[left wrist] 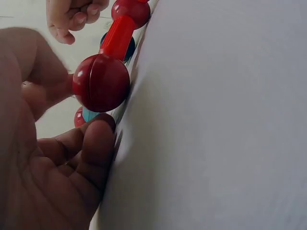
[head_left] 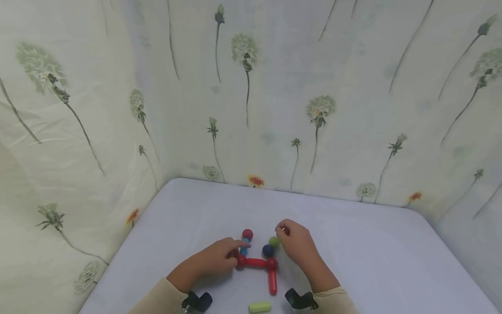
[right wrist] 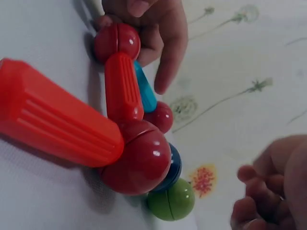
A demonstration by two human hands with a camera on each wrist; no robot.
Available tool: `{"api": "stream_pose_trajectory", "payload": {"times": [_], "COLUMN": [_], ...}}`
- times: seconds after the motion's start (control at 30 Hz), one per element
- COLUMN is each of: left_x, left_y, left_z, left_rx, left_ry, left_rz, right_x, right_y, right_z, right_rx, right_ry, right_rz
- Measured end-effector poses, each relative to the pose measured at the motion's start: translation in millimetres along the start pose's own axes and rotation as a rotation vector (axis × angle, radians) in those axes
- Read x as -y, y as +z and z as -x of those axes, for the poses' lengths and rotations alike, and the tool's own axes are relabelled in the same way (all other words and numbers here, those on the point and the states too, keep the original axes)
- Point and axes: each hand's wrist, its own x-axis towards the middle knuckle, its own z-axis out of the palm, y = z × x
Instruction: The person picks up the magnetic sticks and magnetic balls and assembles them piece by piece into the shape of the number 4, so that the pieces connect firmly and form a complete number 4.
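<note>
My left hand (head_left: 215,258) holds a red ball (left wrist: 101,83) at the left end of a red rod (head_left: 256,263). One finger stretches along a light blue rod (right wrist: 145,88), which has another red ball (head_left: 247,234) at its far end. A further red ball (right wrist: 136,157) joins the first rod to a second red rod (head_left: 272,281) pointing towards me. My right hand (head_left: 297,242) hovers above the table beside a green ball (head_left: 274,242), its fingers loosely bent with nothing visible in them. A dark blue ball (head_left: 268,250) lies against the green one.
A loose light green rod (head_left: 259,307) lies near the front of the white table (head_left: 353,244). Flower-printed sheeting (head_left: 274,87) stands behind the table and along its left side. Dark wrist cameras (head_left: 300,300) are worn at both cuffs.
</note>
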Motion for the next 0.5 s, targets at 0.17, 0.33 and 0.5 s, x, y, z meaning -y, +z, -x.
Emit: {"api": "stream_pose_trajectory", "payload": {"times": [0.17, 0.33, 0.5], "left_x": [3.2, 4.5, 6.8], "left_y": [0.6, -1.6, -2.6], "left_z": [-1.1, 0.6, 1.0], "left_rx": [0.004, 0.008, -0.002], "left_ry": [0.049, 0.078, 0.083], "left_rz": [-0.055, -0.048, -0.043], "right_x": [-6, -7, -5], "right_y": [9, 18, 20], "right_z": [5.0, 10.3, 12.9], "right_rx": [0.241, 0.311, 0.306], "right_ry": [-0.115, -0.228, -0.257], "right_rz": [0.062, 0.188, 0.254]}}
